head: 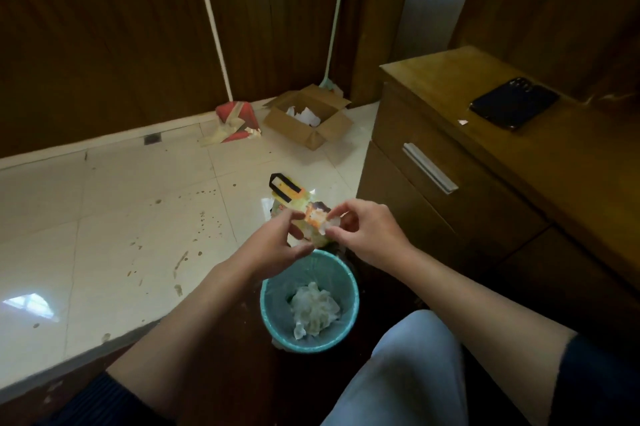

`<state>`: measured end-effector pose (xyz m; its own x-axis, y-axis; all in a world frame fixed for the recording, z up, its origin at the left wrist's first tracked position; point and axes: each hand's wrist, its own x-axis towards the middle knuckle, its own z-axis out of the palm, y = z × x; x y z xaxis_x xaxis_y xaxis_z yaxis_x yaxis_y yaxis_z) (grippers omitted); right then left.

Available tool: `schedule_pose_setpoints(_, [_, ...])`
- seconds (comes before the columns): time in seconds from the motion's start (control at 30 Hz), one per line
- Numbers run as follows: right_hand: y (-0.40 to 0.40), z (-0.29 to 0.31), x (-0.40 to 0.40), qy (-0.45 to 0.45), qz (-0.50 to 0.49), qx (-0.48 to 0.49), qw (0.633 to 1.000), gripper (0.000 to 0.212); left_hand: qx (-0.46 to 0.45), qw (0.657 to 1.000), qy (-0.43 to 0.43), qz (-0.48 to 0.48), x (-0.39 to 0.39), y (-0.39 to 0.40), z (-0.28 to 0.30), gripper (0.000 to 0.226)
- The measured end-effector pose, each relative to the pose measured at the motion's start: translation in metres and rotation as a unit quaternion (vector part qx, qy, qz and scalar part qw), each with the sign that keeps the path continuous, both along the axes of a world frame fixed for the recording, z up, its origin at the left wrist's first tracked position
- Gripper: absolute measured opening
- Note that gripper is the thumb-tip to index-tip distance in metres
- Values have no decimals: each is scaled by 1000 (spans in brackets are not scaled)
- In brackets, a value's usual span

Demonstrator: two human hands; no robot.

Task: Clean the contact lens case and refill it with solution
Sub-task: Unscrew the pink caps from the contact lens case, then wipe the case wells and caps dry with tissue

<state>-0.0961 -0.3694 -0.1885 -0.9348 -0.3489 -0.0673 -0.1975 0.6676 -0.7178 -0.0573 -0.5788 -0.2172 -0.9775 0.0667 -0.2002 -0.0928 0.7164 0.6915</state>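
Dark ribbed sleeves [114, 401] pushed up; light blue trousers [405, 373]

Dark wood cabinet doors [114, 38] line the far wall, above a pale tiled floor [114, 218] that is glossy and spotted with stains. A window's reflection [29, 304] glints near left. On the right stands a wooden drawer unit [450, 135] with a metal handle [429, 167].
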Motion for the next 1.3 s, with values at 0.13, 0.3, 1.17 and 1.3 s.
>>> schedule_pose_setpoints(0.13, [58, 56, 18, 44, -57, -69, 995, 28, 70, 992, 88, -59, -19, 42, 48, 62])
schedule_pose_setpoints(0.3, [143, 115, 57, 99, -141, -139, 975, 24, 108, 960, 188, -177, -33, 126, 104, 50])
schedule_pose_setpoints(1.17, [519, 138, 267, 166, -439, 136, 872, 24, 76, 831, 191, -516, 41, 583, 172, 23])
schedule_pose_setpoints(1.3, [529, 125, 265, 153, -481, 136, 852, 23, 77, 829, 193, -519, 45, 598, 155, 26])
